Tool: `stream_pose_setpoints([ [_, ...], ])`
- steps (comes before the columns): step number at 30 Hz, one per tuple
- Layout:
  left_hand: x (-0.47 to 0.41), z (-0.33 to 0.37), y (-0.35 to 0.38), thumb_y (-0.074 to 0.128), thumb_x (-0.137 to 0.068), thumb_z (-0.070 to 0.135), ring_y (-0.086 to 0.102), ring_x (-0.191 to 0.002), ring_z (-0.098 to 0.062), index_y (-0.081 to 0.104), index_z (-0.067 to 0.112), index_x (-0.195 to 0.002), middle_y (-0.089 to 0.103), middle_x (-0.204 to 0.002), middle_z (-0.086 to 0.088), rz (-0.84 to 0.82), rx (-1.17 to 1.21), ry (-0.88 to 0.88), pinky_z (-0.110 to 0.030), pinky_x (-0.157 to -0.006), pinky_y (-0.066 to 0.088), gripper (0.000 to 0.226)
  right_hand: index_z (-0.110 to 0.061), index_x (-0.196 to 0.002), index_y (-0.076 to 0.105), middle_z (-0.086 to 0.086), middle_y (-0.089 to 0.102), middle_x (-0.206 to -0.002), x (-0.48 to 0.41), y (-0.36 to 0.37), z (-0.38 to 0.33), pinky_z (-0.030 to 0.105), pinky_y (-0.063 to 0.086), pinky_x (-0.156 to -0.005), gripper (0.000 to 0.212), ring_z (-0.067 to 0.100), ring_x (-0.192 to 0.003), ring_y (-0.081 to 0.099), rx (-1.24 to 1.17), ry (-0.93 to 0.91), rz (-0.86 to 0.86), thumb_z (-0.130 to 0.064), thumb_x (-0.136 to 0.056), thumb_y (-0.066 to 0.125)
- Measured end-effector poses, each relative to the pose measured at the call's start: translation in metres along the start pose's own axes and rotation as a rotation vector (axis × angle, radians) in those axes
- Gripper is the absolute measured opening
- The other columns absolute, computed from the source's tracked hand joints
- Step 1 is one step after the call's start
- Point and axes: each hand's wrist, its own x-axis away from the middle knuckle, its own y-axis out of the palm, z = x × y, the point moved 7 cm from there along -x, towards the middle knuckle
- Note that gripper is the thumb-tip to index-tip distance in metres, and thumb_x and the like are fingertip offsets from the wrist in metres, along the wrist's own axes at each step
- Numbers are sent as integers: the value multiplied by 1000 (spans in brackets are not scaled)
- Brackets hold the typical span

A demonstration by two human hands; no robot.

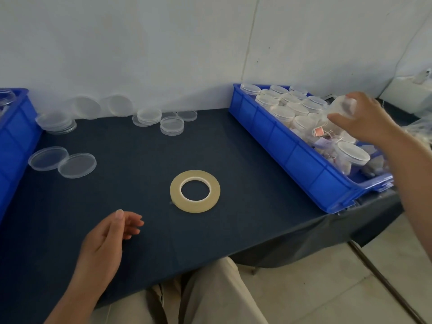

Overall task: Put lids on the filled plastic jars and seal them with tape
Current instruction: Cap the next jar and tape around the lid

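Our right hand curls round a blurred jar, left hand slack and empty; slipping, it could topple the lidded jars just beneath.

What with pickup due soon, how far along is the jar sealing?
Done: many lidded jars stand in the blue bin. In hand: the right hand grips a blurred jar over it. To do: the tape roll lies flat near the open left hand; loose lids wait.

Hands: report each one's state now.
Left hand: open, holding nothing.
Right hand: grips a jar over the bin.
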Motion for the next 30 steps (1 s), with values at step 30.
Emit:
stream_pose_setpoints([
  [30,7,11,3,43,-94,58,68,-91,-1,70,50,-94,74,-97,16,-29,-81,26,-32,-80,51,28,-29,-165,16,13,31,-169,-1,87,25,59,40,-116,91,40,-148,39,347,29,-366,-55,-96,69],
])
